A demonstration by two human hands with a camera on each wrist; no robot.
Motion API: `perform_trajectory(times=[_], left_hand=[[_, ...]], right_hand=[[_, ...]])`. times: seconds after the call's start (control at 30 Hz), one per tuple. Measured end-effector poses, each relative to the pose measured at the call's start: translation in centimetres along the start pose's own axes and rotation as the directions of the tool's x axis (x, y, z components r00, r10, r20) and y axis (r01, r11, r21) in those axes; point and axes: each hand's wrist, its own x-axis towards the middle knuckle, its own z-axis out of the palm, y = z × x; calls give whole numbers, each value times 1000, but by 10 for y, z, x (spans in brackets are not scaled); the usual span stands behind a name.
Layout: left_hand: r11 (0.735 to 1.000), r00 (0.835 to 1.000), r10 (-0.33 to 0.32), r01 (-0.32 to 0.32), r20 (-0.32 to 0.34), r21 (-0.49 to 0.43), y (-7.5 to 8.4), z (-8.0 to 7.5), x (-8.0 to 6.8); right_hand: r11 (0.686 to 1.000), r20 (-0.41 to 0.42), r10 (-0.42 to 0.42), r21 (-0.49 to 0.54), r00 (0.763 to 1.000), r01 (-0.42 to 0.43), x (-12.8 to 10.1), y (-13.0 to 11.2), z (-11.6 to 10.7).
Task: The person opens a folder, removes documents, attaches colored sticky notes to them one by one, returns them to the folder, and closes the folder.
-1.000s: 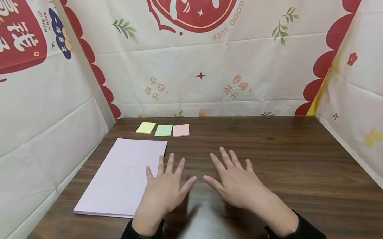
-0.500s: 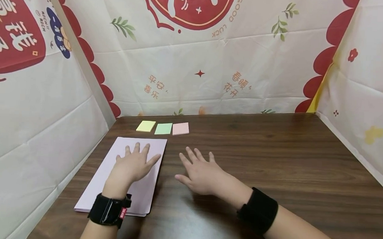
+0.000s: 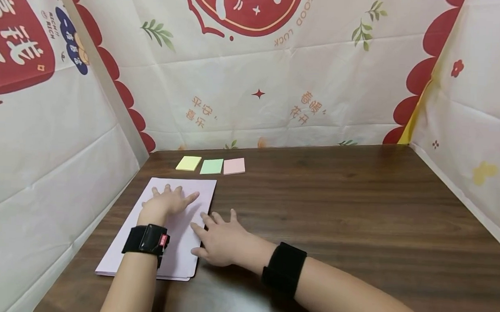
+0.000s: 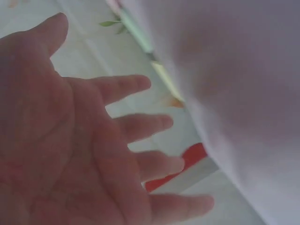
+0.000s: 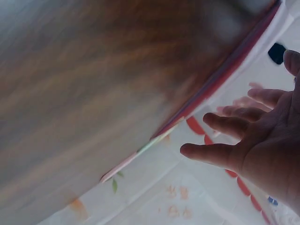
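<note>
A flat, pale lilac rectangle (image 3: 185, 245), like a thin folder or pad with layered edges, lies on the left of the dark wooden table. Over its upper half in the head view is my left hand (image 3: 165, 202), fingers spread and straight. The left wrist view shows that palm (image 4: 70, 140) facing the lilac surface (image 4: 243, 93), holding nothing. My right hand (image 3: 224, 240) is at the rectangle's right edge, fingers apart, fingertips overlapping it in the head view. In the right wrist view this hand (image 5: 267, 140) holds nothing, with the rectangle's reddish-dark edge (image 5: 220, 79) beyond its fingers.
Behind the lilac rectangle sit three small sticky-note pads in a row: yellow (image 3: 188, 163), green (image 3: 211, 166) and pink (image 3: 234, 166). Printed white cloth (image 3: 236, 73) hangs along the back and both sides. Bare wooden table (image 3: 356, 201) extends to the right.
Both hands have moved left. The left went from beside the lilac rectangle to over it, then a little farther forward; the right came from mid-table to its right edge.
</note>
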Motion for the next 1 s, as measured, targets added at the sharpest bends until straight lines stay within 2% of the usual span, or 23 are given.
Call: perform_trajectory(times=[0.17,0.27,0.43,0.6,0.83,1.0], left_hand=[[997,997,-78,78,31,-8,-3,6,6],[996,995,-91,92,32,-8,-1,11,6],[994,994,-112,112,22,-20,5,16,3],[989,989,-142,144,36,-40,11,22,0],[990,988,-144,143,58,11,24,26,-5],[994,996,-87,85,32,71,36,31,-8]], right_hand=[[997,84,-60,-48,995,64,2,-13,4],[991,127,-78,-95,989,91,2,-16,6],[977,132,-87,-184,987,111,-1,-18,3],[968,138,-106,-213,985,134,-5,-19,-1],[956,105,-150,-237,983,171,-15,-19,-5],[951,93,-154,-256,984,173,-28,-15,-8]])
